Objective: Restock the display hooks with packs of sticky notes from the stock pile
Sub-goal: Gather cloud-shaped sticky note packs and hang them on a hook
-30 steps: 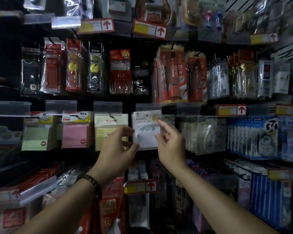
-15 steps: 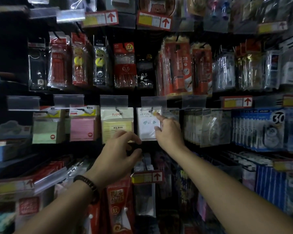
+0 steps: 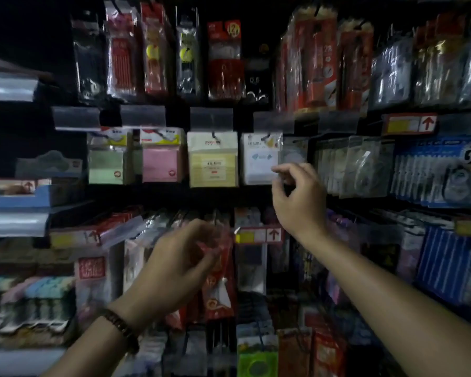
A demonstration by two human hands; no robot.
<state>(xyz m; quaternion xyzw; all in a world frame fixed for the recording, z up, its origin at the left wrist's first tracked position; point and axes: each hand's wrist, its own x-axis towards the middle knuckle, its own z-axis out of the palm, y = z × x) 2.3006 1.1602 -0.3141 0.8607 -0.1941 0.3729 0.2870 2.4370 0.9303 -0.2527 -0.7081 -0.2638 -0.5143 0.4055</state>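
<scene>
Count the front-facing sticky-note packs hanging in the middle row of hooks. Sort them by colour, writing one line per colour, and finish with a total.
Green pack: 1
Pink pack: 1
Yellow pack: 1
White pack: 1
Total: 4 front packs; any packs hanging behind them are hidden.

white sticky-note pack (image 3: 261, 159) | hanging upright on hook | beside yellow pack (image 3: 213, 159)

I see my right hand (image 3: 297, 197) loosely curled beside the white sticky-note pack (image 3: 260, 159), at its lower right corner, and my left hand (image 3: 180, 262) below-left of it.
</scene>
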